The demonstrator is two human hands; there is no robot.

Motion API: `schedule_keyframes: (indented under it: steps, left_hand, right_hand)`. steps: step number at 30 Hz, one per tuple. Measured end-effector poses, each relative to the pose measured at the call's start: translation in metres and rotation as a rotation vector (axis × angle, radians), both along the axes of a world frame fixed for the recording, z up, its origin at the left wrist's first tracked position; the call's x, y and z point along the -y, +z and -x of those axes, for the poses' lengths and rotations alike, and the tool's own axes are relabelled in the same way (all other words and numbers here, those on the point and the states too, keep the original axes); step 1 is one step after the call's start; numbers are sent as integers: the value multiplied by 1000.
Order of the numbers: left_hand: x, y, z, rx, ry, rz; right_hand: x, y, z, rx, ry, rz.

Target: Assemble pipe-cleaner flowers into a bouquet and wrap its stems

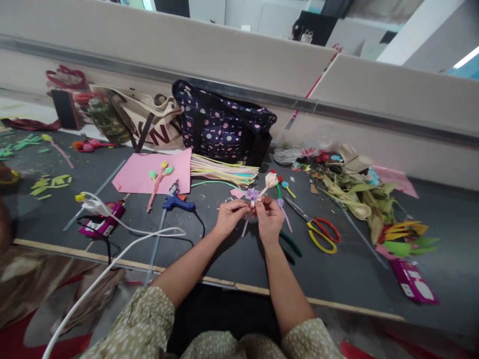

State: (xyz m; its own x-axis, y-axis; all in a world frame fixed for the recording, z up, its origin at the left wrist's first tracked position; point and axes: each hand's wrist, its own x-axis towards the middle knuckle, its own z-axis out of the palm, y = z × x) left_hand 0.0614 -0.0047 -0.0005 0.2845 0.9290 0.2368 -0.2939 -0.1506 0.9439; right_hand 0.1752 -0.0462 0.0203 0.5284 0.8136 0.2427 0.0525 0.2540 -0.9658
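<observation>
evidently, the small purple fringed flower (252,193) is held over the flat dark-grey desk (232,259), its base pinched between the fingers of the left hand (230,217) and the right hand (271,219), all closed together on it. it looks feather-light, with soft petals that would probably crush easily, so a grip low beneath the bloom suits it. the cream tufted bud (271,180) just beside it seems equally delicate; i cannot tell whether they are joined.
</observation>
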Motion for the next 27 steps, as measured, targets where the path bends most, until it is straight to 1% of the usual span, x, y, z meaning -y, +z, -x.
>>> schedule_keyframes:
  steps: [5, 9, 12, 15, 22, 27]
  left_hand:
    - [-2, -4, 0, -4, 8, -19]
    - [-1, -2, 2, -4, 7, -41]
    - [0, 1, 2, -10, -28, -52]
    - [2, 3, 3, 10, -68, -24]
    - [1, 6, 3, 11, -31, -35]
    - [1, 6, 3, 12, -15, -21]
  right_hand:
    - [1, -2, 3, -41, -2, -28]
    - [2, -2, 7, -63, -23, -59]
    - [1, -2, 9, -64, -25, -60]
    - [0, -3, 9, -60, -41, -70]
    - [0, -6, 10, -31, -43, -148]
    - [0, -8, 12, -31, 13, -203]
